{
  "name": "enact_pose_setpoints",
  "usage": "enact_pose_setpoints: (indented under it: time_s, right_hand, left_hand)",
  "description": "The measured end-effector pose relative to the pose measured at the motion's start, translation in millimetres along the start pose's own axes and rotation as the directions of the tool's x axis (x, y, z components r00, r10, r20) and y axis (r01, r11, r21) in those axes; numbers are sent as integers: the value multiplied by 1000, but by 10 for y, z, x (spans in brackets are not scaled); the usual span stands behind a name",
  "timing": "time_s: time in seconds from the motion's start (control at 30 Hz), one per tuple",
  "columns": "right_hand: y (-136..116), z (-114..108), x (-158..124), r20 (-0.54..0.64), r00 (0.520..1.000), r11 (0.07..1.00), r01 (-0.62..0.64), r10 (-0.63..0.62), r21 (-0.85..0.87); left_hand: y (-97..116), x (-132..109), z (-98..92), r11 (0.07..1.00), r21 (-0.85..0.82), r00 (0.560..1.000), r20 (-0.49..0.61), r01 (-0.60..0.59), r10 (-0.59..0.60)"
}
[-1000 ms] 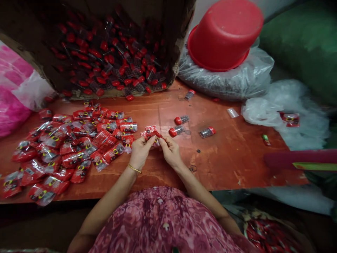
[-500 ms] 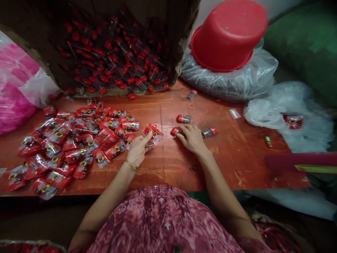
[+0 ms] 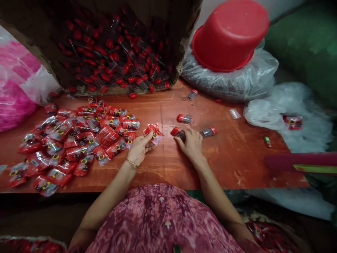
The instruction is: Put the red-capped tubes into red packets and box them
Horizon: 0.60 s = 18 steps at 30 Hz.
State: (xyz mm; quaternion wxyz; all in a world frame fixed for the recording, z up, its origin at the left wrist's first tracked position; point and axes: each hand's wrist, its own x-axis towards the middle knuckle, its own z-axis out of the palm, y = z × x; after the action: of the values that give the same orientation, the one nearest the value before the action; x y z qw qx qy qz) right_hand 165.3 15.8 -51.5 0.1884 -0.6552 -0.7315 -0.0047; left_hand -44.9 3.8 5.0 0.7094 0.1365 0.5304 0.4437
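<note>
**Left hand** (image 3: 139,149): thumb and fingers pinched shut on a red packet (image 3: 153,131). The packet is held low over the table (image 3: 231,161) at scene centre, just right of the packet pile.

**Right hand** (image 3: 192,142): palm down, well apart from the left hand. The fingertips are curled loosely closed over a red-capped vial (image 3: 177,133). The vial lies on its side with its cap to the left (whether it is lifted clear of the wood cannot be told).

**Second vial** (image 3: 184,118): on its side, just beyond the right hand.

**Third vial** (image 3: 208,132): on its side, just right of the right hand.

**Fourth vial** (image 3: 192,94): farther off, between the cardboard box and the plastic bag.

**Packet pile** (image 3: 76,140): many red-and-clear packets, overlapping, spread over the left half of the table.

**Cardboard box** (image 3: 184,52): tipped on its side at far left-centre. Its mouth faces the person and it is heaped with red-capped vials.

**Red basin** (image 3: 229,35): upside down at far right, resting on a clear plastic bag (image 3: 231,82) with dark contents.

**Pink bag** (image 3: 15,91): at the far left edge.

**Clear sleeve** (image 3: 233,113): lying flat, right of centre.

**Small green item** (image 3: 267,141): near the table's right end, too small to identify.
</note>
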Motion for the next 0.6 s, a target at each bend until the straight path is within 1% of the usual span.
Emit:
enact_pose_setpoints:
  time_s: [0.1, 0.17, 0.23, 0.3, 0.33, 0.4, 0.5, 0.6]
  right_hand:
    - [-22, -29, -23, 11, 1000, 988, -16, 14, 155]
    - [-66, -84, -59, 55, 998, 934, -39, 20, 355]
    - [-149, -178, -115, 122, 992, 812, -90, 24, 577]
    - [-260, -301, -179, 186, 982, 672, -149, 17, 725]
    - [-317, -364, -207, 211, 977, 622, -172, 11, 764]
    - [-413, -472, -248, 246, 969, 564, -198, -9, 802]
    - [-493, -541, -265, 286, 958, 518, -229, -32, 824]
    - [-513, -513, -259, 308, 951, 497, -252, -33, 831]
  left_hand:
    - [-3, 8, -13, 1000, -6, 1000, 8, -10, 10]
    - [-6, 12, -11, 1000, -10, 1000, 11, -18, 18]
    - [-11, 10, -1, 1000, -3, 1000, 7, -25, 25]
    - [-13, -2, 16, 999, 11, 999, 4, -32, 32]
    - [-14, -10, 26, 999, 22, 999, 2, -34, 34]
    - [-14, -28, 43, 998, 43, 999, 2, -38, 38]
    - [-16, -51, 52, 996, 74, 999, 5, -53, 53]
    - [-30, -62, 44, 984, 141, 994, 25, -108, 105]
